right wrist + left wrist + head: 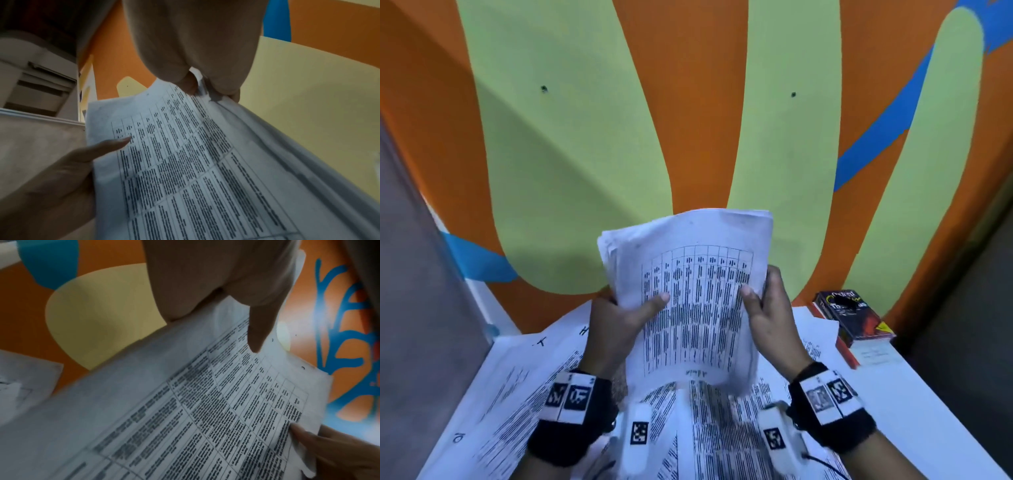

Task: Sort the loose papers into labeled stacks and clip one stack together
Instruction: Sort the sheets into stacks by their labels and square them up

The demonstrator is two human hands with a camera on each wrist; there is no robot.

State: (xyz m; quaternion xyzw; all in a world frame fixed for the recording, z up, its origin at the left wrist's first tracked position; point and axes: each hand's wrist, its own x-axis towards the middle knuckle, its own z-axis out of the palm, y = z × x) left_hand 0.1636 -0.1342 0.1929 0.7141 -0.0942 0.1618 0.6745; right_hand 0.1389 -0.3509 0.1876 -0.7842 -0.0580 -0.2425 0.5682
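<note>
Stack raised for squaring

Papers (688, 301) held upright above the table (928, 404), your left hand (616, 329) and right hand (770, 318) each pinching a side edge, thumbs on the printed table. Likely aligning before clipping. Loose sheets (524, 394) beneath; book (852, 315) right.

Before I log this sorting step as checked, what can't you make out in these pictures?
- Table text on the held paper stack: too blurred to read in all views.
- Left hand and right hand fingers behind the stack: hidden by it.
- Stack labels, clip: none visible.
- Book title: partly smudged, head view.
</note>
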